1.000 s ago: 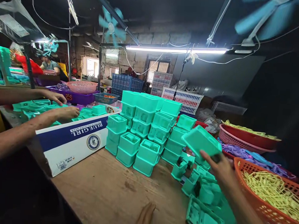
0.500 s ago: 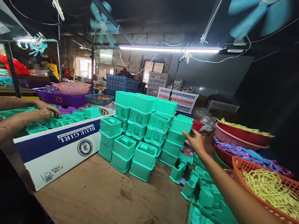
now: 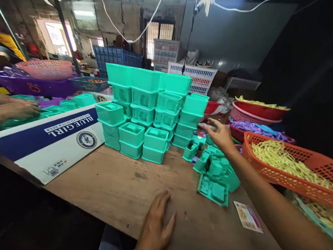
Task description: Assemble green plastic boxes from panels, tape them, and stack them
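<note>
We are tipping our head down, so the ceiling fans are dropping out of sight and more of the desk [image 3: 112, 188] is showing. Our right hand [image 3: 219, 134], having let go of the teal box it set on the stack [image 3: 196, 104], is now pulling back empty over the loose teal parts [image 3: 214, 170]. Our left hand [image 3: 156, 225] is coming fully into view, lying flat on the wood.

Bare wooden tabletop [image 3: 117, 189] lies open in the near middle, hemmed by the white-and-blue cardboard box [image 3: 49, 142] at left, stacked teal plastic boxes [image 3: 148, 106] beyond, and loose teal plastic parts [image 3: 215, 170] beside the orange mesh basket [image 3: 290, 176] at right.
</note>
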A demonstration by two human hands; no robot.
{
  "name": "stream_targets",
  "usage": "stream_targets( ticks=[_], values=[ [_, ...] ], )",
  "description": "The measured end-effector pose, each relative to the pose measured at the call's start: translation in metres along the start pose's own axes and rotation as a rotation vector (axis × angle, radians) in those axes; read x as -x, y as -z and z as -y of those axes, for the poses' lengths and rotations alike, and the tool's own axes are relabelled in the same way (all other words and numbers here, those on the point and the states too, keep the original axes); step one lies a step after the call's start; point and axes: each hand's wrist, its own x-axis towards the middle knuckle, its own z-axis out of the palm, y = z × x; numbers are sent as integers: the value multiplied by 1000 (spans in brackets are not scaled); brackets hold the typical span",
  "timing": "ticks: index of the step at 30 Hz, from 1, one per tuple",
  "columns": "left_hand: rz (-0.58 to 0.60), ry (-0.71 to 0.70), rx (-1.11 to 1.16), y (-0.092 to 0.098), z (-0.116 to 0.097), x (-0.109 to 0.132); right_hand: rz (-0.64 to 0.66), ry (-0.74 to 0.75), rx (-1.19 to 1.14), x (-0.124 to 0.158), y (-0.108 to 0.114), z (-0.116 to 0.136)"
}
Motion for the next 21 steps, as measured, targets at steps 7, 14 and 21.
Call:
stream_targets(
  ticks=[7,14,21],
  values=[
    [20,112,30,5,-10,-10,169,-35,8,151,58,-35],
    [14,139,58,7,-14,-15,262,-214,-4,210,52,-61],
    [19,102,86,20,-30,-16,446,-486,-379,234,43,-32]
  ],
)
